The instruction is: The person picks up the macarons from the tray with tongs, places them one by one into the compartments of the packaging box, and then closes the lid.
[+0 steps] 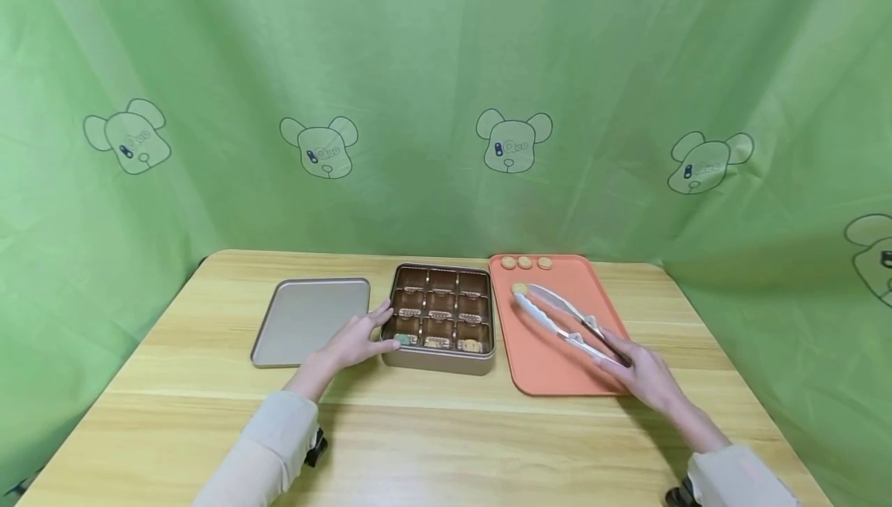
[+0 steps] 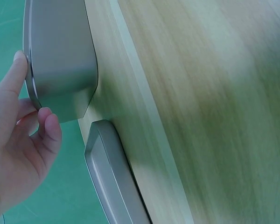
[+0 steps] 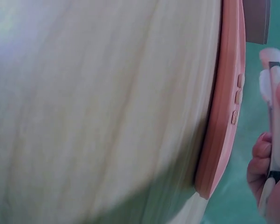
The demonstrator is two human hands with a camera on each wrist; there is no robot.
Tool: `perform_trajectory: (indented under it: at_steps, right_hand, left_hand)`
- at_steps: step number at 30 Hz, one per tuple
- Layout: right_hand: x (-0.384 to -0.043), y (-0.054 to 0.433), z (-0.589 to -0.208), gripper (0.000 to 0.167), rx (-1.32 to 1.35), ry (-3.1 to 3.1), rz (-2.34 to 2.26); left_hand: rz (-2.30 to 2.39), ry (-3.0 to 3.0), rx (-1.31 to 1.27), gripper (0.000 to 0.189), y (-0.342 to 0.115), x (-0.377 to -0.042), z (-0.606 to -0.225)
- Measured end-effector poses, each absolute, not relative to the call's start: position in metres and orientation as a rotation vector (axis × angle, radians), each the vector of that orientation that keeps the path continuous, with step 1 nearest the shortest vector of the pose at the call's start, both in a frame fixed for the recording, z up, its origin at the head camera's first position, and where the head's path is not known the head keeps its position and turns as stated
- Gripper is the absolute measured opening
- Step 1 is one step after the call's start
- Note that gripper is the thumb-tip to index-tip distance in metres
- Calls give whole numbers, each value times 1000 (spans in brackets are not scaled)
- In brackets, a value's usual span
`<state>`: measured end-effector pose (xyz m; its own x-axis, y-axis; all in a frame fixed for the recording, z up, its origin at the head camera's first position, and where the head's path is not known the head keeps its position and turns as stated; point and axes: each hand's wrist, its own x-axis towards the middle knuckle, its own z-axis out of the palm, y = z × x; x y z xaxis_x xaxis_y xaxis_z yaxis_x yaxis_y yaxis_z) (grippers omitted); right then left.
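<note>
My left hand [image 1: 358, 340] rests at the near left corner of a square metal tin [image 1: 442, 361], thumb on the front rim and fingers along the left side. Brown dividers split the tin's inside into several compartments. In its front row lie a teal piece [image 1: 403, 339] on the left, a partly hidden light-brown piece [image 1: 437, 343] in the middle and a cookie [image 1: 471, 345] on the right. My right hand [image 1: 648, 375] grips metal tongs [image 1: 567, 334] with a round cookie [image 1: 519, 289] between their tips. In the right wrist view, that cookie [image 3: 272, 56] is above the tray.
The orange tray [image 1: 557, 371] lies right of the tin, with three round cookies [image 1: 525, 262] along its far edge. A flat metal lid [image 1: 307, 325] lies left of the tin. A green curtain [image 1: 418, 205] hangs behind the wooden table [image 1: 446, 445].
</note>
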<state>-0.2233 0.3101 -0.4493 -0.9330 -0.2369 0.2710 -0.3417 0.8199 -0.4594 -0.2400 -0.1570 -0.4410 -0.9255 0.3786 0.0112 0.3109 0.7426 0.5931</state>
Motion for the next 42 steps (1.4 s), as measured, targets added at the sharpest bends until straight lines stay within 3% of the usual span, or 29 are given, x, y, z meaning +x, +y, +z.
perform_trajectory:
  at_steps: [11,26,36,42]
  right_hand:
    - [-226,306,-451,54,700,-2745,823]
    - [-231,283,-443,57,799,-2762,947]
    - [-236,281,-445,56,788,-2761,978]
    - [-240,283,-444,55,641,-2784,930]
  left_hand:
    - [921,2831,558,72,-156,-240,-441]
    - [943,2838,568,71,-156,-240,-444]
    - [936,2835,562,72,-157,-240,-445]
    - [966,2848,626,76,-159,-239,-445]
